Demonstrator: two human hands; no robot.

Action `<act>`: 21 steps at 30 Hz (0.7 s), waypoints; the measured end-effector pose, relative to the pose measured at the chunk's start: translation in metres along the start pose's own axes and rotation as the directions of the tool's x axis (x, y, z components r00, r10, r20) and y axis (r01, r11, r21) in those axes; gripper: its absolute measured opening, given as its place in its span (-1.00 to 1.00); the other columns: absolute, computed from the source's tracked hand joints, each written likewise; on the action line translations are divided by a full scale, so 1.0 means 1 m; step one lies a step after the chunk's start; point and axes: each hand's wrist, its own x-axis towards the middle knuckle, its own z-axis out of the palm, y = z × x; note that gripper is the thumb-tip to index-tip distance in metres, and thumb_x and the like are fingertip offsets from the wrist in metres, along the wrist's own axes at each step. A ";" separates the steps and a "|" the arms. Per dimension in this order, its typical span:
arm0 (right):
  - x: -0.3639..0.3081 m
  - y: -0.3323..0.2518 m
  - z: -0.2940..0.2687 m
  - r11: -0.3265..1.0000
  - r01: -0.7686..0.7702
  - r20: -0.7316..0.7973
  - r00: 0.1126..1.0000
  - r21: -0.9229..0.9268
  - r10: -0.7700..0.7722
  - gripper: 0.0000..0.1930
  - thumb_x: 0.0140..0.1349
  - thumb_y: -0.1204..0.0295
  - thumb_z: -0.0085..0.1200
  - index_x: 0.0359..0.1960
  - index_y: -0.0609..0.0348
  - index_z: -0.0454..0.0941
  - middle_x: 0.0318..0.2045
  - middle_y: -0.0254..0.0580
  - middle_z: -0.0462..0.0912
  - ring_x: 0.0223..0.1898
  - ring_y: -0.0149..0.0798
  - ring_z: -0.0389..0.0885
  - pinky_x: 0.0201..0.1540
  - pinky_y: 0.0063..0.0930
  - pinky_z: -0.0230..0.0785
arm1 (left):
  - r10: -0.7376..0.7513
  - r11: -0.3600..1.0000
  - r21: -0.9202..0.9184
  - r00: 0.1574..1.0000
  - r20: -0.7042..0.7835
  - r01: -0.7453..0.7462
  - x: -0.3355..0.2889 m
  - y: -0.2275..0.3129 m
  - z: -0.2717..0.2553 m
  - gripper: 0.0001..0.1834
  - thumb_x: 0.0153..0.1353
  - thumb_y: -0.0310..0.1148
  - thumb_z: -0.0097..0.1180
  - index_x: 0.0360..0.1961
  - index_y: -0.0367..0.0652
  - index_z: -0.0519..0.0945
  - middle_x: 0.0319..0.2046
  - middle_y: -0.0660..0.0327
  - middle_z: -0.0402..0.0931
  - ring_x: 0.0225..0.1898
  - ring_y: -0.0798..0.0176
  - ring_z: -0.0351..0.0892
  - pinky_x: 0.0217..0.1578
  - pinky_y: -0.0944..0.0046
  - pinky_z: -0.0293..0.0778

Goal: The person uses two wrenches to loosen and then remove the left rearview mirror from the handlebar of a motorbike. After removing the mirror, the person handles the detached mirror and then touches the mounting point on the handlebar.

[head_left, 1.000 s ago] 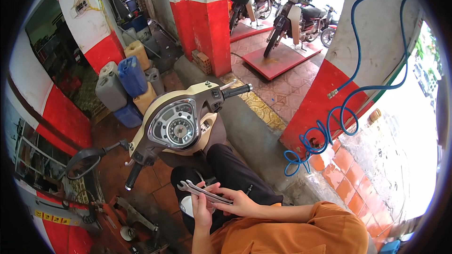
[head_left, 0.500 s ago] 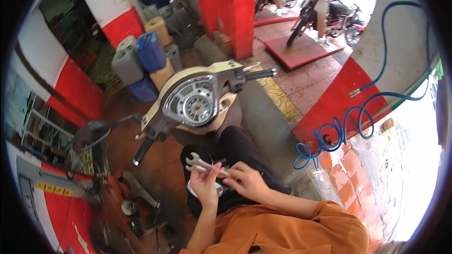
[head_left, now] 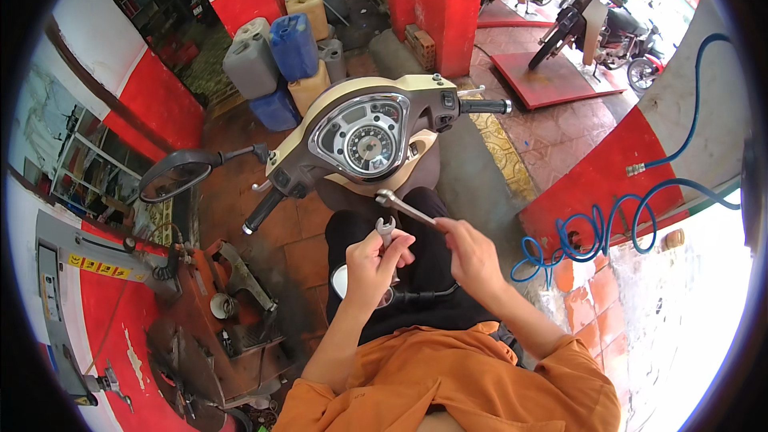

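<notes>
My left hand (head_left: 374,272) is closed round an open-end wrench (head_left: 386,230), whose forked jaw points up past the fingers. In my right hand (head_left: 475,258) is a second wrench (head_left: 413,210), gripped by one end. Its shaft slants up to the left, and its head lies just above the jaw of the first wrench, near the scooter. Both hands are over my lap, apart from each other. A rear-view mirror with a black stem (head_left: 428,296) rests on my dark trousers, partly hidden behind my left hand and wrist. Ahead stands a cream and brown scooter handlebar (head_left: 300,158) with a round dial.
The scooter's left mirror (head_left: 178,176) sticks out to the left. Plastic jerrycans (head_left: 294,46) are stacked beyond it. A greasy machine (head_left: 232,288) stands at lower left. A coiled blue air hose (head_left: 592,232) hangs at right. Motorbikes (head_left: 596,24) stand farther back.
The two wrenches, held together before, are now apart, one in each hand. My right hand has moved right and up. The view has shifted, so the scooter sits farther right.
</notes>
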 end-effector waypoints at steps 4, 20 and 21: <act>0.004 0.040 0.006 0.554 -0.495 0.231 0.848 0.670 0.478 -0.80 0.34 0.42 0.05 -0.07 0.22 0.44 -0.54 -0.37 0.51 -0.53 -0.47 0.46 -0.50 -0.53 0.28 | -0.030 0.981 0.192 1.000 -0.005 0.030 -0.010 -0.021 -0.008 -0.84 0.31 -0.39 0.13 -0.36 -0.27 0.59 -0.70 0.21 0.47 -0.67 0.42 0.47 -0.62 0.39 0.30; 0.125 0.105 -0.078 0.735 -0.447 0.108 0.881 0.510 0.461 -0.64 0.23 0.21 0.22 0.00 0.12 0.60 -0.61 -0.55 0.39 -0.64 -0.62 0.26 -0.64 -0.65 0.02 | 0.171 0.704 0.710 0.972 -0.162 -0.005 -0.067 -0.075 -0.051 -0.88 0.13 -0.34 0.24 -0.44 -0.14 0.61 -0.40 0.19 0.49 -0.40 0.04 0.60 -0.41 0.13 0.50; 0.134 0.107 -0.082 0.774 -0.381 0.112 0.919 0.506 0.379 -0.61 0.19 0.24 0.26 0.02 0.11 0.58 -0.61 -0.56 0.40 -0.63 -0.63 0.27 -0.63 -0.66 0.01 | 0.195 0.703 0.711 0.964 -0.181 -0.008 -0.061 -0.070 -0.062 -0.86 0.14 -0.37 0.25 -0.43 -0.23 0.61 -0.44 0.12 0.49 -0.39 0.07 0.56 -0.38 0.19 0.45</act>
